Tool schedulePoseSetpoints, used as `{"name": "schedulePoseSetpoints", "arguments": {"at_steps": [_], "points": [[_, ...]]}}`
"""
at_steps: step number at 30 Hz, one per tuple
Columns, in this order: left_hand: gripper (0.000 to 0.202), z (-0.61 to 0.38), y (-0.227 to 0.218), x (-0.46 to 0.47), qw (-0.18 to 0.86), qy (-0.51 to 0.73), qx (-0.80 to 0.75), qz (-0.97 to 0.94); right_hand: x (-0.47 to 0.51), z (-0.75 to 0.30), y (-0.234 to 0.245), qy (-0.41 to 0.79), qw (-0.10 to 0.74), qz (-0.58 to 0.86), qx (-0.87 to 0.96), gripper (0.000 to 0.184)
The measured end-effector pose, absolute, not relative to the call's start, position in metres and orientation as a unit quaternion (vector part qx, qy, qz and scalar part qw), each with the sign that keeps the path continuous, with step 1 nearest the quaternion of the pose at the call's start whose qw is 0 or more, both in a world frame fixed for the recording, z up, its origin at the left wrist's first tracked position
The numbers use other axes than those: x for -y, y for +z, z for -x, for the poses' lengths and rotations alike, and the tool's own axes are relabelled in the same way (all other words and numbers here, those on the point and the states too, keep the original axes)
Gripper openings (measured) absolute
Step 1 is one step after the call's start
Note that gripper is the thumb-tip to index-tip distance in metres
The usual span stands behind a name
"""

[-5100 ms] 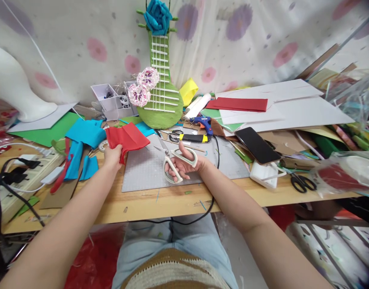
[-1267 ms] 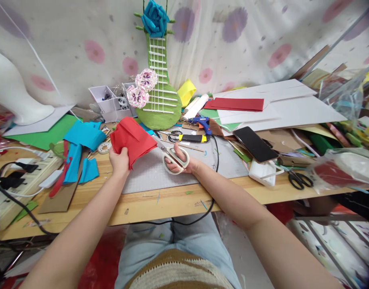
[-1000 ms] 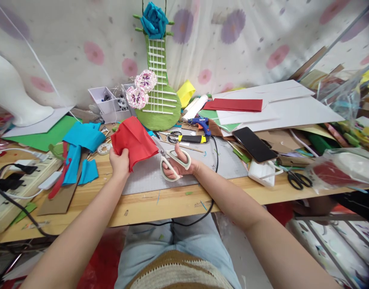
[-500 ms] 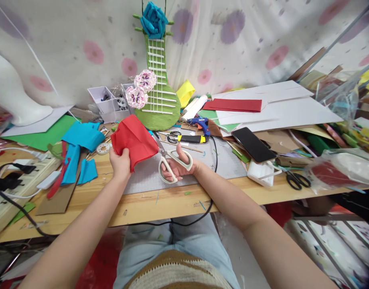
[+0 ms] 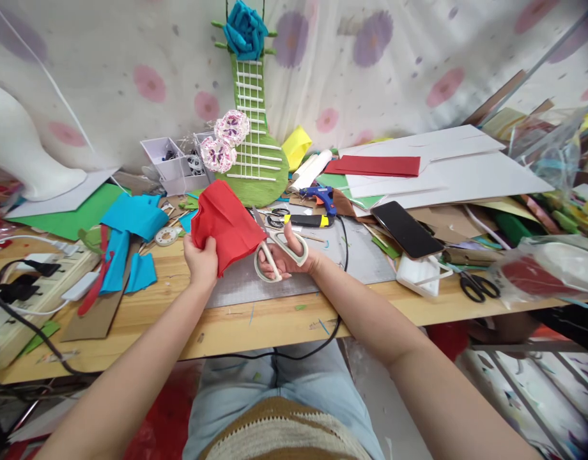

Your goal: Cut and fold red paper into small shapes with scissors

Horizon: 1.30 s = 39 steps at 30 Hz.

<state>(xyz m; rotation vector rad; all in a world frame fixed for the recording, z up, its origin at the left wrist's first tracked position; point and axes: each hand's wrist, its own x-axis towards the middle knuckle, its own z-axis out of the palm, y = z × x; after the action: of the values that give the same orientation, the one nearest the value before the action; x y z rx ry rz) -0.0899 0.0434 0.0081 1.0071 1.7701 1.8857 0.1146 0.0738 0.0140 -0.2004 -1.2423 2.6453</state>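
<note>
Pinched in my left hand [image 5: 201, 259] is a folded piece of red crepe paper [image 5: 229, 227], held up over the grey cutting mat [image 5: 241, 291]. My right hand [image 5: 287, 255] has its thumb and fingers through the pale handles of a pair of scissors [image 5: 270, 246]. The handles are spread apart, and the blades meet the right edge of the red paper, which hides part of them. Behind the hands lie a blue glue gun [image 5: 320, 198] and a yellow and black utility knife [image 5: 307, 220].
A green guitar-shaped craft [image 5: 253, 185] with a blue paper flower [image 5: 246, 30] stands at the back. Blue paper pieces [image 5: 140, 271] and a power strip [image 5: 45, 287] are on the left. On the right lie a phone [image 5: 408, 229], black-handled scissors [image 5: 479, 287] and white boards [image 5: 457, 182].
My left hand and the red paper have moved right, toward the scissors. The right hand has stayed nearly in place, and the scissor handles look slightly closer together.
</note>
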Motion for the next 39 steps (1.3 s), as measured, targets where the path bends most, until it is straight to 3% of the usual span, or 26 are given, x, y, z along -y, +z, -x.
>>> {"name": "schedulePoseSetpoints", "arguments": {"at_steps": [6,14,22,30,39], "points": [[0.024,0.091,0.007,-0.048,0.198,0.674,-0.627,-0.338,-0.075,-0.112,0.008,0.886,0.169,0.110,0.419,0.080],[0.026,0.093,0.009,-0.050,0.198,0.688,-0.616,-0.327,-0.082,-0.108,-0.003,0.879,0.188,0.142,0.415,0.077],[0.030,0.098,0.007,-0.047,0.215,0.694,-0.605,-0.326,-0.081,-0.110,0.000,0.879,0.171,0.147,0.420,0.079],[0.030,0.104,0.004,-0.045,0.210,0.674,-0.614,-0.354,-0.073,-0.116,0.010,0.891,0.094,0.101,0.432,0.084],[0.022,0.110,-0.003,-0.035,0.216,0.625,-0.630,-0.408,-0.076,-0.115,0.012,0.881,0.119,0.123,0.442,0.080]]}}
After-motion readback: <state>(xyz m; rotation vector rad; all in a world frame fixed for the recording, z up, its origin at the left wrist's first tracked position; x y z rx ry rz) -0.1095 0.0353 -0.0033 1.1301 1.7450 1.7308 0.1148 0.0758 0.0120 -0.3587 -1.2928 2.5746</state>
